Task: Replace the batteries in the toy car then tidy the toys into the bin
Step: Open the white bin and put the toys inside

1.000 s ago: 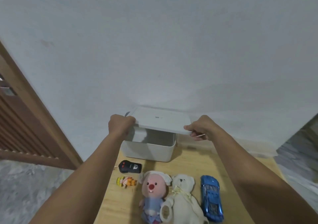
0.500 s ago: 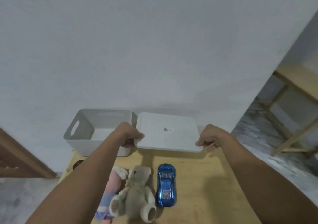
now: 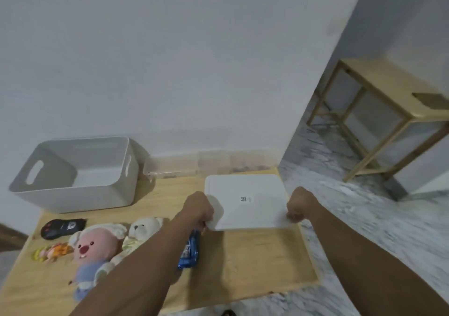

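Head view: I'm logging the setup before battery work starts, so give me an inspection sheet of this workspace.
Surface: wooden table, by a white wall.
Job's things: white bin open, nothing seen inside; lid low over the table's right end; blue toy car partly behind the left forearm; black remote.
Clutter: pink plush, white teddy, small figure, clear boxes.
Grip: left hand and right hand hold the lid's edges.
Cables: nothing seen.
Surroundings: marble floor, second wooden table.

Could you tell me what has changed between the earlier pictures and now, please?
The flat white plastic lid, gripped by the left hand and right hand, has travelled from above the open white plastic bin rightward and down to the light wooden table. Both hands keep their hold. The bin, the blue toy car and the plush toys stay put.
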Available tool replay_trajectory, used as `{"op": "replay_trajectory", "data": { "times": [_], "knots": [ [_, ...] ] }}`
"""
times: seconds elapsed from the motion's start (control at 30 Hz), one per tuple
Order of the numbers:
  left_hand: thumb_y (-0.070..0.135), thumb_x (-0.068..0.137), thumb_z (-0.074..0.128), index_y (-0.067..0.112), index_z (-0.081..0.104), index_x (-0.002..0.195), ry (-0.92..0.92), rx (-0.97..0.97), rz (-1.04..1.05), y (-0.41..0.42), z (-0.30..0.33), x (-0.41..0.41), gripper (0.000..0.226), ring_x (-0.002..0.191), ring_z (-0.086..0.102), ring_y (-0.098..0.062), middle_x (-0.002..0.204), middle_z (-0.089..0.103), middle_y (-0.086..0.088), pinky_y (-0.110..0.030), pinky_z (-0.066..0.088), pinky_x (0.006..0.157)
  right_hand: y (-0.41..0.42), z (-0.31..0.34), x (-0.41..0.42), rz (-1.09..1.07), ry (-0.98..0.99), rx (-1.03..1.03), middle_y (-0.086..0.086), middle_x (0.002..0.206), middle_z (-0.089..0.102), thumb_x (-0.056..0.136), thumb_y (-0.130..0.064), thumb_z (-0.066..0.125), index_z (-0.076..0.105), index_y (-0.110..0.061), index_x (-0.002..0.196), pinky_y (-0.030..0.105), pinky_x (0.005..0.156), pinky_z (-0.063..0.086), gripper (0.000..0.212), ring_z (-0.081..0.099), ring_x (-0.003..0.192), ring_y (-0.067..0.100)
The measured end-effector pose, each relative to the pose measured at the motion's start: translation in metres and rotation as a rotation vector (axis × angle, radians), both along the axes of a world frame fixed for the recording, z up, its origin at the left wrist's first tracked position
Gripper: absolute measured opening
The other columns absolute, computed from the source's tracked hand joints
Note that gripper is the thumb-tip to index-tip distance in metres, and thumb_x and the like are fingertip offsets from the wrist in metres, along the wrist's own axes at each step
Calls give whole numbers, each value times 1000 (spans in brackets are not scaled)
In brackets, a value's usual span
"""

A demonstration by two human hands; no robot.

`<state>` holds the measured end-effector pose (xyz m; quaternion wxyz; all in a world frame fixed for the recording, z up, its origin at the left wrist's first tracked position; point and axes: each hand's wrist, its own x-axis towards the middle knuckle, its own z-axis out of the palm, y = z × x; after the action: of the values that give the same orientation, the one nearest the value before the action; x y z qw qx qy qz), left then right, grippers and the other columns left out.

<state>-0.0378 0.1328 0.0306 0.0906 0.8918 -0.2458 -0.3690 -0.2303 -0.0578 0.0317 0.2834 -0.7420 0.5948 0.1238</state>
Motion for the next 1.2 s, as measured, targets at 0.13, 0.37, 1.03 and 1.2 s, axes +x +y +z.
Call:
{"op": "replay_trajectory", "data": {
  "times": [0.13, 0.37, 1.03, 1.2],
  "knots": [
    [3, 85, 59, -1, 52, 83, 75, -20, 43, -5, -16, -23, 8, 44, 56, -23, 74, 62, -16, -23, 41, 31, 1, -17, -17, 8, 23, 18, 11, 52, 59, 68, 6, 65, 56, -6, 54, 37, 57, 60, 22, 68, 54, 27],
    [11, 88, 62, -5, 47, 122, 148, 10, 40, -4, -32, -47, 41, 77, 64, -28, 118, 59, -19, -23, 41, 41, 4, -34, -28, 65, 44, -20, 5, 61, 52, 72, 2, 61, 39, -11, 66, 25, 50, 45, 26, 60, 61, 22],
    [18, 86, 70, -2, 65, 84, 146, -275, 266, 54, 23, 48, 21, 61, 65, -27, 84, 69, -16, -35, 58, 56, 58, 9, 100, 268, -135, 175, 13, 64, 59, 78, -9, 73, 58, -5, 70, 30, 50, 50, 17, 57, 51, 25],
    [24, 83, 72, 2, 65, 82, -36, -216, 238, 119, 29, 94, 24, 58, 58, -21, 74, 64, -9, -27, 49, 52, 121, 28, 145, 338, -225, 318, 22, 93, 69, 79, -10, 76, 66, 6, 97, 41, 62, 60, 26, 72, 77, 32]
  ]
}}
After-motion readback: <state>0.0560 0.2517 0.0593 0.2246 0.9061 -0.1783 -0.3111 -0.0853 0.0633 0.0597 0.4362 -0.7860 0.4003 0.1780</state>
